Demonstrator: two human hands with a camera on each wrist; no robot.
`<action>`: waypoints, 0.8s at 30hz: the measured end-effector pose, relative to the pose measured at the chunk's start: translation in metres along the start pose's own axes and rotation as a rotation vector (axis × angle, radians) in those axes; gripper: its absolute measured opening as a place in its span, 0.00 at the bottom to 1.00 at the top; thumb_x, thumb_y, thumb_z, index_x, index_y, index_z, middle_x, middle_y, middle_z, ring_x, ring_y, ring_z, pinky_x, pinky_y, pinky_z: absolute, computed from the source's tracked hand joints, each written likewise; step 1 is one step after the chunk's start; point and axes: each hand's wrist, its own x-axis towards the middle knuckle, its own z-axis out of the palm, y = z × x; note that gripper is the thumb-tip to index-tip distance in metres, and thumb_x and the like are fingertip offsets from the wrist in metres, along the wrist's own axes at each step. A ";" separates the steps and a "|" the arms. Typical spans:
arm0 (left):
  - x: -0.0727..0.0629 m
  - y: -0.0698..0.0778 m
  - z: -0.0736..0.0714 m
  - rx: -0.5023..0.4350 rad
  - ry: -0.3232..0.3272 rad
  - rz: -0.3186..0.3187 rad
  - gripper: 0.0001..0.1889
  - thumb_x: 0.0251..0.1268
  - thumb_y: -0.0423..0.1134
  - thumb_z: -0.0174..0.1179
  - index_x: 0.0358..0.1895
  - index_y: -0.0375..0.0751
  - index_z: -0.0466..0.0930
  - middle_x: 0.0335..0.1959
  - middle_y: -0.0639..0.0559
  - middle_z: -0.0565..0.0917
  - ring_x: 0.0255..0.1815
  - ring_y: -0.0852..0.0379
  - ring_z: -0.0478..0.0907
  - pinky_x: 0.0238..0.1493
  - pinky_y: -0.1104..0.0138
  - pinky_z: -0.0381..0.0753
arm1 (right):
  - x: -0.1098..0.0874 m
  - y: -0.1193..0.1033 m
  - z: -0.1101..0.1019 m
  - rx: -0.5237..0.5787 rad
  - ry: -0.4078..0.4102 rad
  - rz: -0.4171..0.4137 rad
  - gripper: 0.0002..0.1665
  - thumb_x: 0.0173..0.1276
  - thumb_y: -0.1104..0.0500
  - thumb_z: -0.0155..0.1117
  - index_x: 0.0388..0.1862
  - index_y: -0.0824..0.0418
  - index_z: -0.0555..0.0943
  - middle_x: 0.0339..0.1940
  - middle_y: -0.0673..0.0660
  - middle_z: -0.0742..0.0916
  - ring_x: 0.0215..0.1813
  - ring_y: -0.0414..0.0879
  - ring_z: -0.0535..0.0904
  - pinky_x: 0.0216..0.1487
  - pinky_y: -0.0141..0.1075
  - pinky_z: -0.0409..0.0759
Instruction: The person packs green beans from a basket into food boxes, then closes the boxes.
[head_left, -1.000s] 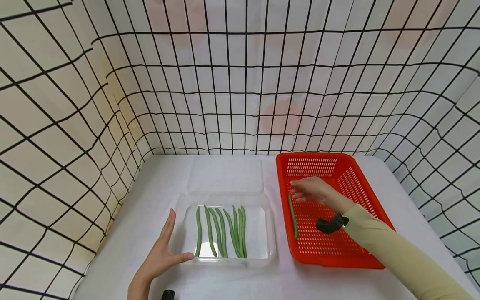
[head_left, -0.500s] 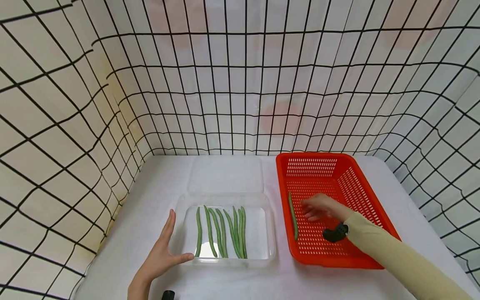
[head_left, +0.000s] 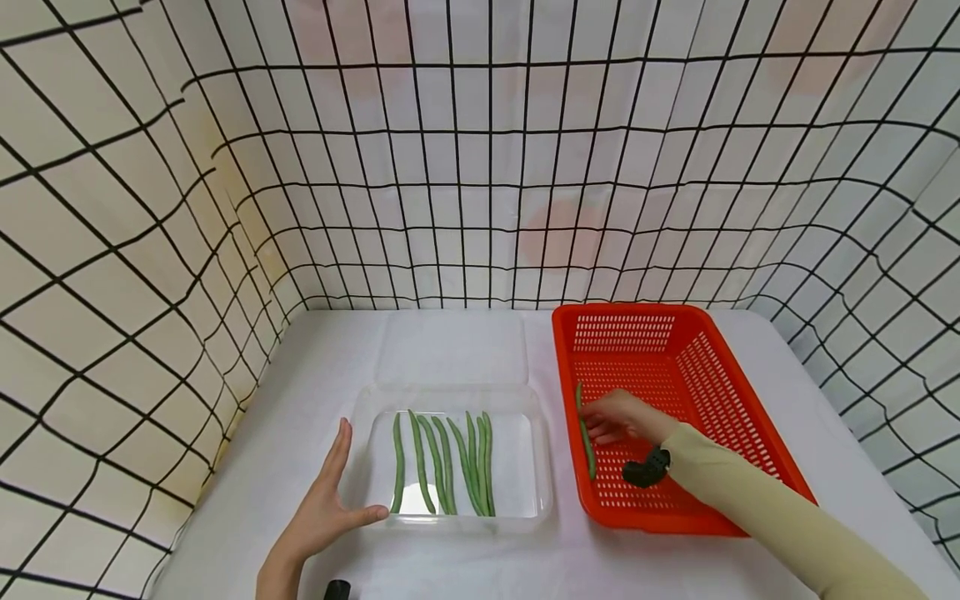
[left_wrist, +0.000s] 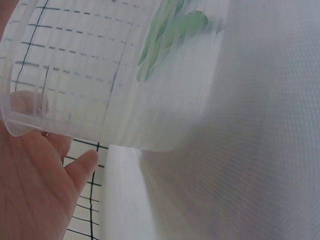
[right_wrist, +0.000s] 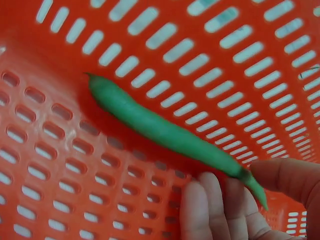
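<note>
A red plastic basket [head_left: 750,417] with slotted walls stands at the right. Inside it, along the left wall, lies a single green bean [head_left: 588,454]. My right hand [head_left: 621,412] reaches into the basket. In the right wrist view its thumb [right_wrist: 282,175] and fingers pinch the bean [right_wrist: 160,132] near one end. At the left, a clear plastic container [head_left: 543,475] holds several green beans [head_left: 418,462] laid lengthwise side by side. My left hand [head_left: 318,504] spreads at the container's left side, thumb at its front left corner, fingers extended.
A translucent lid [head_left: 450,346] lies flat behind the container. White cloth [head_left: 322,358] covers the table. Black wire grid [head_left: 480,183] walls enclose the back and both sides.
My right hand first drew back from the bean toward the basket's middle, then came left again and took hold of the bean. The left hand and the container have stayed put.
</note>
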 end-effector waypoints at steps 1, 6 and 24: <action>0.000 0.000 0.000 0.000 0.000 0.000 0.68 0.37 0.44 0.79 0.76 0.59 0.32 0.77 0.55 0.35 0.74 0.41 0.37 0.62 0.35 0.44 | 0.000 0.000 0.001 -0.004 0.004 -0.005 0.16 0.66 0.60 0.62 0.39 0.76 0.80 0.25 0.60 0.84 0.22 0.45 0.82 0.29 0.39 0.82; 0.000 0.000 0.000 -0.003 -0.003 0.000 0.68 0.37 0.44 0.79 0.76 0.59 0.32 0.77 0.55 0.35 0.74 0.41 0.36 0.62 0.34 0.44 | 0.000 -0.001 0.003 -0.014 0.010 -0.020 0.14 0.65 0.62 0.62 0.38 0.76 0.81 0.25 0.60 0.84 0.22 0.45 0.82 0.29 0.39 0.82; 0.000 0.001 0.000 0.001 -0.003 0.015 0.68 0.38 0.44 0.79 0.76 0.58 0.32 0.77 0.54 0.35 0.74 0.40 0.37 0.62 0.34 0.45 | -0.026 -0.027 -0.030 0.096 0.002 -0.105 0.21 0.69 0.59 0.61 0.50 0.76 0.78 0.30 0.60 0.86 0.29 0.47 0.83 0.40 0.42 0.82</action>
